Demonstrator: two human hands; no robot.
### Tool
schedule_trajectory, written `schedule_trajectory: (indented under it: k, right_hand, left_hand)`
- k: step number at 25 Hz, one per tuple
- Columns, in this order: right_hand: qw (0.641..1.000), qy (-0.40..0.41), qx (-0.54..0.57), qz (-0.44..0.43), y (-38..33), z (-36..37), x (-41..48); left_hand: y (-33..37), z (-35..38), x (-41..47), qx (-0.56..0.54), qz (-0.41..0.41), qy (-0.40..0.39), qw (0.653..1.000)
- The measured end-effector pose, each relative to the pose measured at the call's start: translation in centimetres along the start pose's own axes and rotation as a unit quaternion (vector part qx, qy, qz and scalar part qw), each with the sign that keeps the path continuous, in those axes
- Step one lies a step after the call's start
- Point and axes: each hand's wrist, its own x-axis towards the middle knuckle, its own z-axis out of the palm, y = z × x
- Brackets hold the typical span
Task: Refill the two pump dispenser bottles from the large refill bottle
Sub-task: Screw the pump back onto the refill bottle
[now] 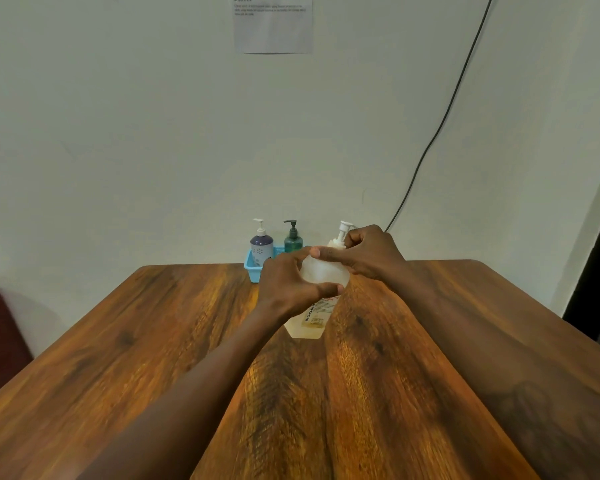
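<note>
Item: large refill bottle (321,271). Translucent plastic, pale contents, printed label on the lower body, white pump head on top. Location: standing on the wooden counter (153,341), toward the far middle, just in front of the blue tray (249,268).

Hold: left hand (288,282) wrapped around the shoulder and upper body, thumb across the front. Right hand (368,252) closed around the neck just under the pump head, fingers pinched on the collar. Both hands grasping the bottle; neither released.

Step, as judged: loosening the pump collar so the bottle can pour. Pump appears seated still; no gap visible at the neck.

Handling, as judged: bulky and likely heavy if full; walls look thin enough to flex, so a hard squeeze at mid-body could push liquid out once open. Surface may be slick with soap. Best taken low on the shoulder for bracing, the collar for turning, and with a hand under the base when tipping.

Items awaiting refill: purple pump dispenser (261,247) and green pump dispenser (293,239), upright side by side in the tray against the wall, pumps on.
</note>
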Motion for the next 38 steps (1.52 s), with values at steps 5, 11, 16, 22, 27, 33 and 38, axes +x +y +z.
schedule_trajectory:
  k: [5,11,16,22,27,33,38]
  right_hand:
    - [0.98,-0.079,0.18,0.033,0.3,-0.1,0.3]
    - [0.936,-0.123,0.322,-0.072,0.4,-0.7,0.1]
    - [0.959,-0.061,0.272,-0.059,0.5,-1.3,0.3]
    - [0.981,-0.039,0.19,0.024,-0.6,-1.3,0.1]
    - [0.96,-0.119,0.251,-0.031,-0.4,-1.8,0.4]
    - [0.945,-0.15,0.276,-0.087,-0.3,-2.3,0.4]
    - [0.962,-0.045,0.253,-0.089,-0.4,-1.1,-0.6]
  left_hand:
    - [0.3,-0.6,0.8,-0.065,-0.032,0.015,0.997]
    - [0.2,-1.1,1.3,-0.15,-0.047,-0.034,0.987]
    - [0.4,-1.1,1.1,-0.146,-0.036,-0.048,0.987]
    - [1.6,-0.5,1.0,-0.09,-0.001,-0.009,0.996]
    - [0.4,-1.1,1.3,-0.155,-0.052,-0.06,0.985]
    - [0.0,-2.7,1.2,-0.247,-0.047,-0.159,0.955]
    - [0.0,-2.2,1.2,-0.204,-0.045,-0.16,0.965]
